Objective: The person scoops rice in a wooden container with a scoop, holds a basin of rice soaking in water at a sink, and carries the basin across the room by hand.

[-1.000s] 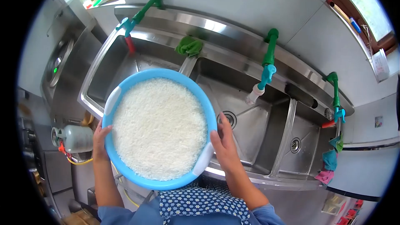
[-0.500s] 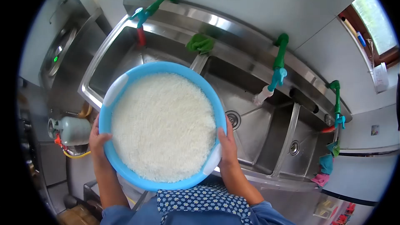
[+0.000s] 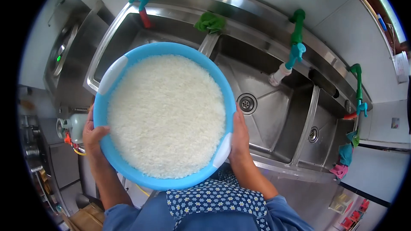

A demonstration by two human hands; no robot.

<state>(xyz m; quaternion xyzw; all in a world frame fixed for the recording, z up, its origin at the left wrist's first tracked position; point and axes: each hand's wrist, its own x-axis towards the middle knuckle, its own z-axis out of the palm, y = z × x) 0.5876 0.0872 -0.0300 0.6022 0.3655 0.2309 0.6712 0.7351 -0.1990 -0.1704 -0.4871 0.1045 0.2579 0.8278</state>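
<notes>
A round blue basin (image 3: pixel 229 102) with two white grip patches is held up in front of my body, above the sink's front edge. White rice grains (image 3: pixel 167 117) fill it broadly, with a fairly level surface. My left hand (image 3: pixel 92 132) grips the basin's left side, its thumb over the rim and the fingers mostly hidden beneath. On the right side, my right hand (image 3: pixel 239 137) is pressed round the rim beside a white patch, its other fingers out of sight under the basin.
Behind the basin stands a steel sink (image 3: pixel 265 128) with three bowls. Green pipe taps (image 3: pixel 296 51) hang over it, one with a white nozzle. A green cloth (image 3: pixel 209 22) lies on a divider. A gas cylinder (image 3: pixel 78 127) is at left; coloured cloths (image 3: pixel 344 154) hang at right.
The basin with the rice has shifted slightly up and left in view, both hands still holding it. My view has turned a little, so the sink and taps appear shifted.
</notes>
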